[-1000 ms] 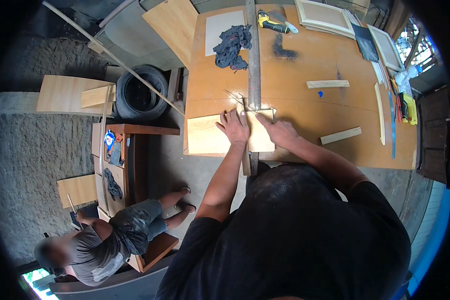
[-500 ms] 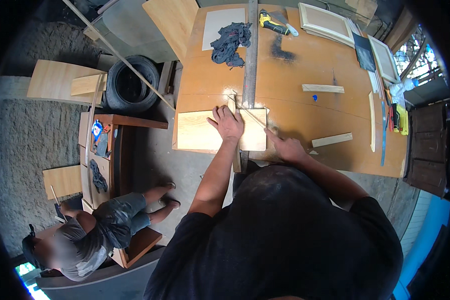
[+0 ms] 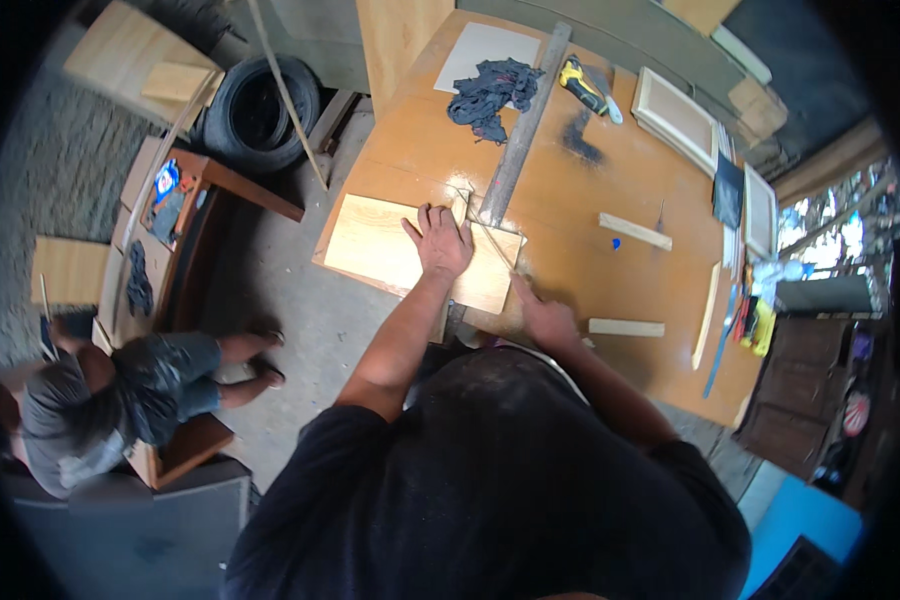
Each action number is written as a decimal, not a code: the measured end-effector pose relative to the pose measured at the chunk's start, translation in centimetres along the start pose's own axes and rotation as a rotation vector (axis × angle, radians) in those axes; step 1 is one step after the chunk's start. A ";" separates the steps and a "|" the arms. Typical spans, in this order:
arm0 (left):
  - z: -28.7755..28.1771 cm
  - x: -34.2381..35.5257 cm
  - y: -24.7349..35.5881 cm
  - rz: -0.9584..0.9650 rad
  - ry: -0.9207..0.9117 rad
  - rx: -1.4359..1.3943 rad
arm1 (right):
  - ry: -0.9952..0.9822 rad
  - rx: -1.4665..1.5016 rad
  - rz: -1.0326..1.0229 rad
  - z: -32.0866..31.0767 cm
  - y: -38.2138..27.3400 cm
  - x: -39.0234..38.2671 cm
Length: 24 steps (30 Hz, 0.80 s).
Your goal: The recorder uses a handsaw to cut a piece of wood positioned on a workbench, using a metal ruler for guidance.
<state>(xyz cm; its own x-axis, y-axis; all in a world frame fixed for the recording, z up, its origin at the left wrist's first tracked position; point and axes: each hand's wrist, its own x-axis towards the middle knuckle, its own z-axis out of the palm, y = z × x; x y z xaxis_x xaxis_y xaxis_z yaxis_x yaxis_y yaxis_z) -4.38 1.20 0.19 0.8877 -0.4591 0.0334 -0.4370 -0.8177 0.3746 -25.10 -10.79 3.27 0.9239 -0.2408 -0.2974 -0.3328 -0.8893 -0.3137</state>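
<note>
My left hand (image 3: 444, 247) lies palm down on a pale wooden board (image 3: 366, 245) near the table's front edge, its fingers spread. By its fingertips, the end of a narrow wooden strip (image 3: 460, 207) shows; the rest is mostly hidden. My right hand (image 3: 550, 320) is closed round the near end of a long, thin tool (image 3: 497, 246). That tool slants across the board's right part toward the strip, and its exact kind is too small to tell. A long grey metal bar (image 3: 530, 125) runs from the board to the table's far edge.
On the brown table (image 3: 410, 160) lie a dark rag (image 3: 495, 95), a yellow-black power tool (image 3: 582, 85), wooden strips (image 3: 635, 231), frames (image 3: 675, 112) and tools at the right edge. Leftward are a tyre (image 3: 262, 112) and a co-worker (image 3: 120, 390) beside a wooden furniture piece.
The view has turned, so the table now appears slanted. My left hand stays on the board; my right hand still grips the thin tool, which keeps nearly the same place on the board.
</note>
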 end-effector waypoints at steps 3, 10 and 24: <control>0.2 0.3 0.8 0.010 -0.002 -0.031 | 0.133 0.016 -0.020 0.2 -0.8 4.2; 0.6 0.2 -0.1 -0.012 -0.012 0.014 | -0.065 -0.074 0.106 -1.2 -1.3 1.0; 0.5 0.2 0.5 -0.003 0.017 0.012 | 0.517 -0.036 -0.223 2.2 1.4 -0.5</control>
<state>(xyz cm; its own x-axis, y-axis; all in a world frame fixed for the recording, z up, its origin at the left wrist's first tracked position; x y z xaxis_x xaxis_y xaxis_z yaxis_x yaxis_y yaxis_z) -4.54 0.52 -0.04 0.8913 -0.4509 0.0480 -0.4360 -0.8232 0.3636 -26.47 -11.09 1.00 0.9465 -0.1966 0.2559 -0.1205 -0.9509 -0.2850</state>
